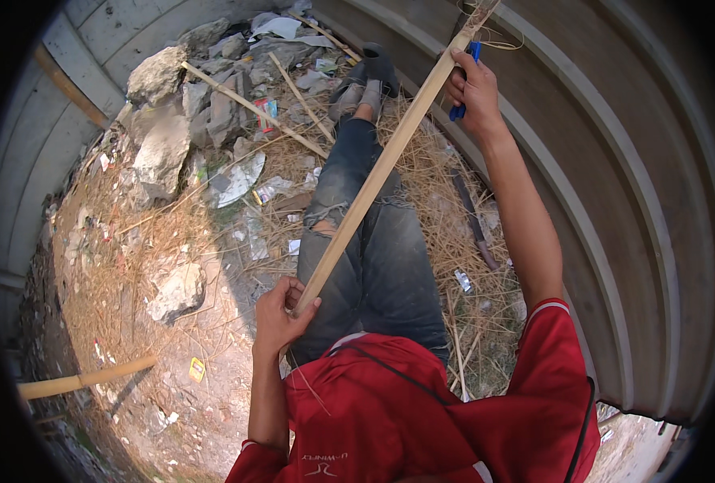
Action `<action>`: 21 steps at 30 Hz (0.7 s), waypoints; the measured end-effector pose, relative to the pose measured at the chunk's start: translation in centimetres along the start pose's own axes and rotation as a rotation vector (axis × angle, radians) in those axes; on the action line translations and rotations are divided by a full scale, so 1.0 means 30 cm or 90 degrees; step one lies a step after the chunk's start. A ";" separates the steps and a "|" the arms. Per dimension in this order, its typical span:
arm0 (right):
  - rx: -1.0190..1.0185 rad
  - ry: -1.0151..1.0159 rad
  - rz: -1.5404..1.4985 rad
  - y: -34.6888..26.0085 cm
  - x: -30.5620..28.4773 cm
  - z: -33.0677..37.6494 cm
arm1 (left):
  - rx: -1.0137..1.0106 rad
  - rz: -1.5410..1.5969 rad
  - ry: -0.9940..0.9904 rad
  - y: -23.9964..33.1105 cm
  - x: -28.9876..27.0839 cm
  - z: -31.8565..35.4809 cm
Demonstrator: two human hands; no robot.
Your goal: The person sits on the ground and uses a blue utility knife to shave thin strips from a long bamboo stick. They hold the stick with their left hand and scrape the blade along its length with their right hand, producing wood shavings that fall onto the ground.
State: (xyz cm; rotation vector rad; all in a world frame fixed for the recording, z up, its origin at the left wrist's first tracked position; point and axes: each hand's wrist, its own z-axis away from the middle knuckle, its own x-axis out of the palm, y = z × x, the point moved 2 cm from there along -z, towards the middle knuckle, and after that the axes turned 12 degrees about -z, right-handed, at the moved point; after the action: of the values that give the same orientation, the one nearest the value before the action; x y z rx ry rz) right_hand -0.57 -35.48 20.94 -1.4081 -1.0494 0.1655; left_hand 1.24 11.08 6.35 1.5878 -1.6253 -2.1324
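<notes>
A long, flat, pale bamboo strip [380, 171] runs slantwise above my outstretched legs, from my lap up to the far right. Its near end is pinched between the thumb and fingers of my left hand [277, 315]. Near its far end, my right hand [480, 95] is closed with the thumb against the strip. A blue tool [457, 112] is also in my right hand, showing above and below the fingers; its kind is hidden by the grip. Thin fibres [504, 40] curl off beside the strip's far end.
Broken concrete chunks [164, 149] and litter lie at the left and far side. More bamboo pieces [253, 109] rest beyond my legs, and a bamboo pole [88, 378] juts in at left. Straw-like shavings [422, 153] cover the ground. A ribbed metal wall [615, 201] stands close on my right.
</notes>
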 end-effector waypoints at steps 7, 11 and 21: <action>-0.150 0.011 0.306 0.011 0.083 0.074 | 0.051 -0.014 0.063 0.042 0.112 -0.057; -0.339 0.068 0.522 -0.045 0.080 0.083 | 0.022 0.028 0.049 0.053 0.121 -0.054; 0.069 -0.257 0.694 -0.137 0.018 0.056 | -0.051 0.182 -0.028 0.019 0.116 -0.042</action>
State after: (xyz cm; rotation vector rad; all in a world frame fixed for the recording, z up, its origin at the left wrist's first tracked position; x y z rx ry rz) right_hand -3.35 -34.86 24.39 -1.7506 -0.4575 1.3147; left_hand 0.16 8.03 4.46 1.2105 -1.6401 -2.0658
